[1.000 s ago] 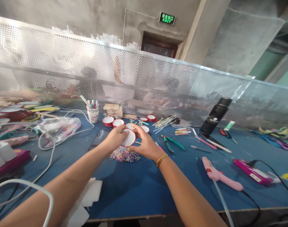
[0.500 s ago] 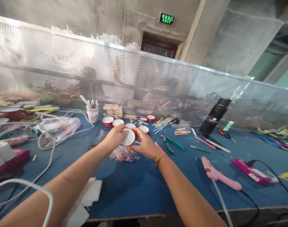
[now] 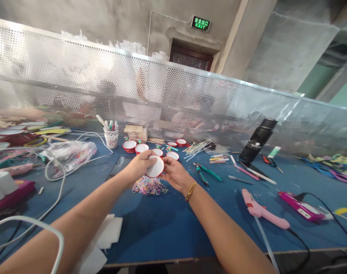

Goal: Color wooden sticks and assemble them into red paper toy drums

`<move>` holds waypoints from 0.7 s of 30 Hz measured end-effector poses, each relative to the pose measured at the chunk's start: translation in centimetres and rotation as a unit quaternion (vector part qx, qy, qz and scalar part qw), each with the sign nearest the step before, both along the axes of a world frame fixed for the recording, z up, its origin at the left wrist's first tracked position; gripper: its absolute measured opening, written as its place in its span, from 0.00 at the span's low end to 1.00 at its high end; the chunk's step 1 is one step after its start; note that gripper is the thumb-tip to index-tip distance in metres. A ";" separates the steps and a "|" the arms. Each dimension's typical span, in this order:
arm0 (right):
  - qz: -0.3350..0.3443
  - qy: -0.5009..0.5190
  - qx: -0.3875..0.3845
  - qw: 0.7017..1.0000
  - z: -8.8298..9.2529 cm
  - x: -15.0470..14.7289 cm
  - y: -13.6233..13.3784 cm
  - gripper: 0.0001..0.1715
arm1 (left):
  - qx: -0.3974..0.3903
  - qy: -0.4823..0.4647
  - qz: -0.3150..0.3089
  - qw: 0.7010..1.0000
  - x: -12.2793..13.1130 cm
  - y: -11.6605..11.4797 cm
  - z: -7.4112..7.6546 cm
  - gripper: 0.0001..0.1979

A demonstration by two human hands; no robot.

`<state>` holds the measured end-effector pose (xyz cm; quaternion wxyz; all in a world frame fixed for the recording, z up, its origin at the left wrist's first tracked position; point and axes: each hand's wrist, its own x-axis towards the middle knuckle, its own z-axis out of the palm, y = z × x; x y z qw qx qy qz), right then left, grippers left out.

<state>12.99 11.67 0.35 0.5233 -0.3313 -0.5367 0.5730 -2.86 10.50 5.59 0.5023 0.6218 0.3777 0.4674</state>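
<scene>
Both hands meet above the blue table (image 3: 167, 224), holding a small round red-rimmed cup with a white face (image 3: 155, 167) between them. My left hand (image 3: 139, 165) grips its left side with curled fingers. My right hand (image 3: 175, 174), a gold bracelet on its wrist, pinches its right edge. Just below the cup lies a pile of coloured rubber bands (image 3: 149, 186). Behind my hands stand several more red-rimmed cups (image 3: 136, 146).
Green-handled pliers (image 3: 206, 172), a pink glue gun (image 3: 260, 210), a black flask (image 3: 257, 140), a pen cup (image 3: 111, 137), a plastic bag (image 3: 70, 152), white cables (image 3: 55, 179) and white foam pieces (image 3: 105, 236) lie around. A perforated metal screen (image 3: 173, 95) backs the table, people behind it.
The cup has turned slightly between my fingers, and my right hand's fingers have shifted lower along its edge. Both arms stay in place.
</scene>
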 end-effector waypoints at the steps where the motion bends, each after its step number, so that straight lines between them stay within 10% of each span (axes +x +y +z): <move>1: -0.006 0.009 -0.008 1.000 0.0 0.1 0.1 0.29 | 0.003 0.006 -0.013 1.000 0.0 0.0 -0.1 0.12; 21: -0.124 -0.105 0.078 0.984 1.0 0.3 -0.4 0.23 | 0.097 0.115 0.052 0.987 -0.8 2.2 -1.6 0.13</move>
